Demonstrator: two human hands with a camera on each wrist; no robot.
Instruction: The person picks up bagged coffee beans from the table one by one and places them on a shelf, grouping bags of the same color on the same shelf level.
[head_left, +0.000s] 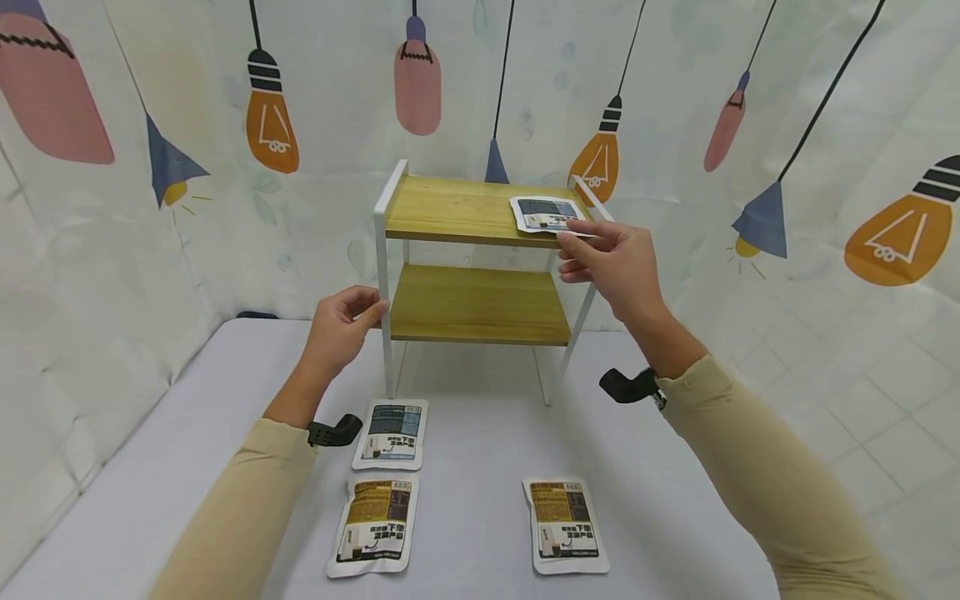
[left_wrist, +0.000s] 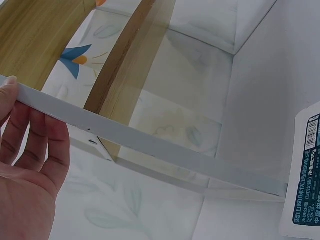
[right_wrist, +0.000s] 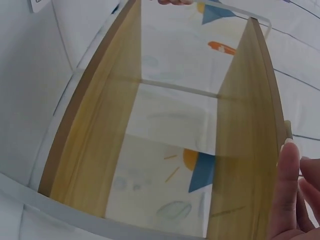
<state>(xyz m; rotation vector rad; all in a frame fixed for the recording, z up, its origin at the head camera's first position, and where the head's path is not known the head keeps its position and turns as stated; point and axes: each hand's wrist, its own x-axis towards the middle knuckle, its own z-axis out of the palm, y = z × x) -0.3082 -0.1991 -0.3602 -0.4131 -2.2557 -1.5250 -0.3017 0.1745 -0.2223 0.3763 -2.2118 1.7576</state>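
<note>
A two-tier shelf rack with wooden boards (head_left: pixel 480 305) and a white metal frame stands on the table. My left hand (head_left: pixel 347 327) grips its left front upright (left_wrist: pixel 145 145), thumb on one side and fingers curled behind. On the right end of the top board (head_left: pixel 450 207) lies a white coffee pouch (head_left: pixel 542 213) with a blue label. My right hand (head_left: pixel 615 262) pinches that pouch's near right corner, index finger on top and thumb (right_wrist: pixel 289 165) at the board's front edge; the other fingers curl below.
A second blue-label pouch (head_left: pixel 390 435) lies by the rack's left front foot. Closer to me are a brown-label pouch (head_left: pixel 375 525) on the left and another brown-label pouch (head_left: pixel 567 527) on the right. A patterned cloth wall (head_left: pixel 322 225) rises behind the rack.
</note>
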